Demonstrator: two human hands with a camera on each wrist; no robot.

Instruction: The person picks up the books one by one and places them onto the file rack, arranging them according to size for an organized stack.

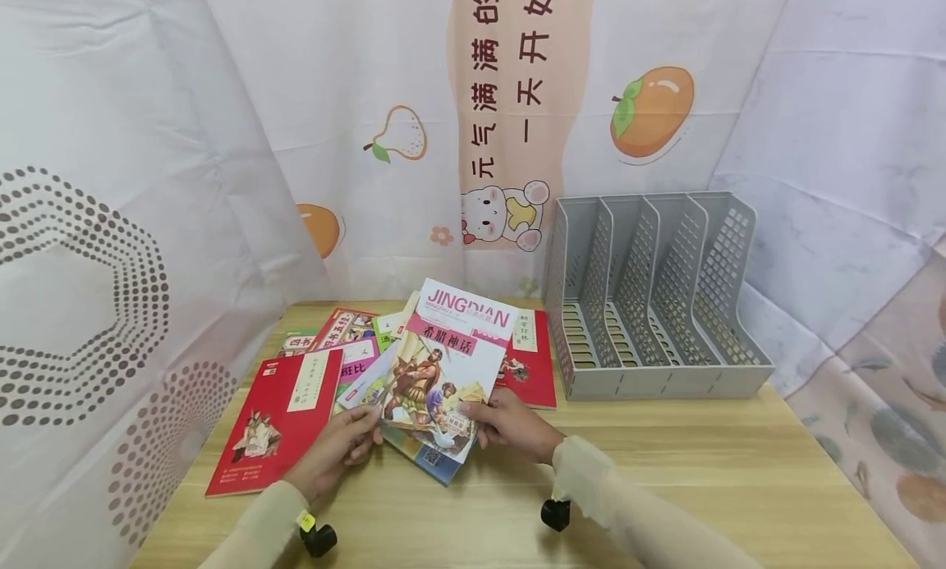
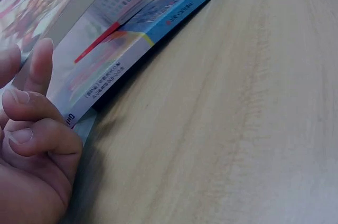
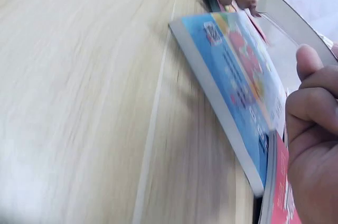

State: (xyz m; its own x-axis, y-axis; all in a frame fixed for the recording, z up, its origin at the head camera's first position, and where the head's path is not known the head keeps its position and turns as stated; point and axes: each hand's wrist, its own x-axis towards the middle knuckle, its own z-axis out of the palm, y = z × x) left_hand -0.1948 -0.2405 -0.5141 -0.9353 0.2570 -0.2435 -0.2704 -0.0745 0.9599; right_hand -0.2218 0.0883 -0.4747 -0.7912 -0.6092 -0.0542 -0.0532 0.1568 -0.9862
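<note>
1. Red book (image 1: 259, 429) on the left lies at a slant on the table (image 1: 628, 487), with a white label and a small picture.
2. Just to the right and a bit farther away, more books (image 1: 357, 357) overlap in a messy heap, with green, red and pink covers.
3. The left hand (image 1: 336, 446) pinches the near left corner of the picture book (image 1: 451, 372), with only a thin gap between thumb and finger.
4. A blue book (image 1: 432, 461) peeks out from under the picture book on the near side.
5. The picture book is in the middle, tilted, between both hands. It has a white top, pink letters and painted people.
6. The right hand (image 1: 513, 425) pinches its right edge, thumb on the cover, other fingers bent.
7. The other red book (image 1: 543, 364) sticks out behind, on the right.
8. Farther right, a grey rack (image 1: 665, 382) with four slots stands on the table.
</note>
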